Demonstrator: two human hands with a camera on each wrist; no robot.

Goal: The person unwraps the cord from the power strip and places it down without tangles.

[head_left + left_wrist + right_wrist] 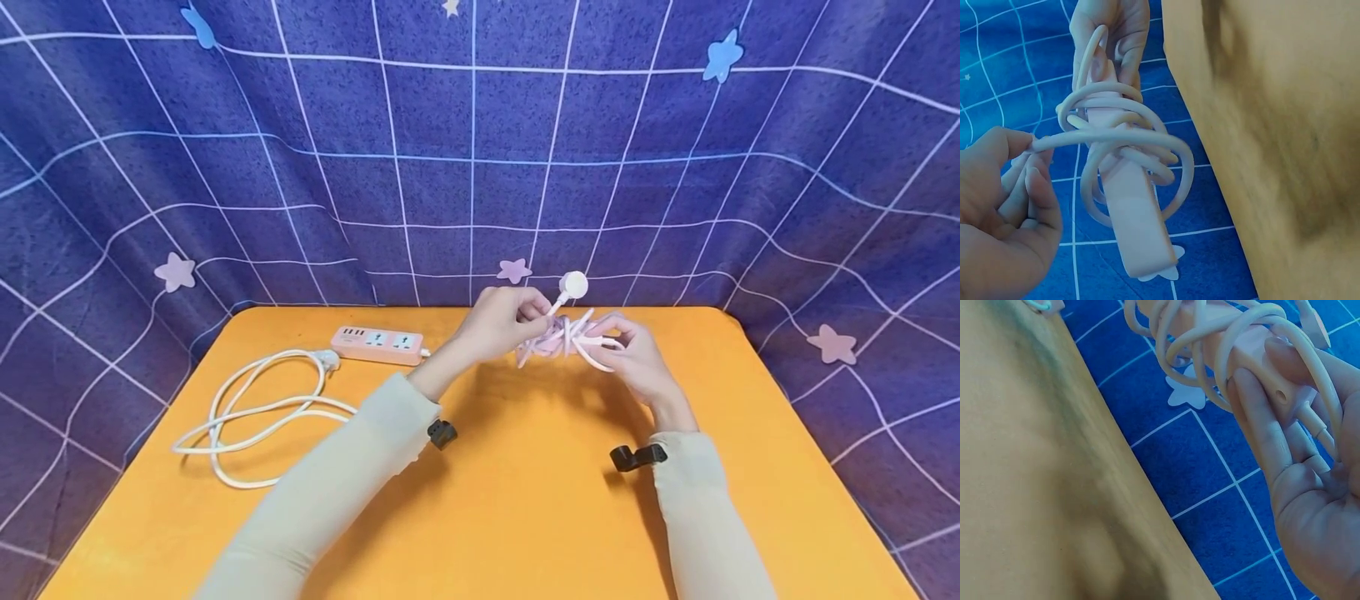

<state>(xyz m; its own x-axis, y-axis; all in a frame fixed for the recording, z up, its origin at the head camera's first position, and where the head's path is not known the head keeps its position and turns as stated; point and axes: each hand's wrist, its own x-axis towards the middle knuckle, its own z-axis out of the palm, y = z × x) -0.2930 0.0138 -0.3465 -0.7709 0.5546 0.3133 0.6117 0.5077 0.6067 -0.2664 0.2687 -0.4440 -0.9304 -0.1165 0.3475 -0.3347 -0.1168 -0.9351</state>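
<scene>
At the wrapped power strip (pixel 1138 231): your right hand (pixel 637 360) grips one end, likely for steadiness.
Beside the wrapped power strip: your left hand (pixel 504 321) pinches its cord (pixel 1085 137), likely for control.

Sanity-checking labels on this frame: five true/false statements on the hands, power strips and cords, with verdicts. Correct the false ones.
1. The left hand pinches the wrapped white cord of the lifted pink power strip. True.
2. The right hand is holding nothing. False: it grips the lifted strip near the end where the cord comes out.
3. The second pink power strip lies on the orange table. True.
4. The loose white cord is wound around the second strip. False: it lies in open loops on the table.
5. In the head view, a white plug shows above the lifted strip. True.
</scene>
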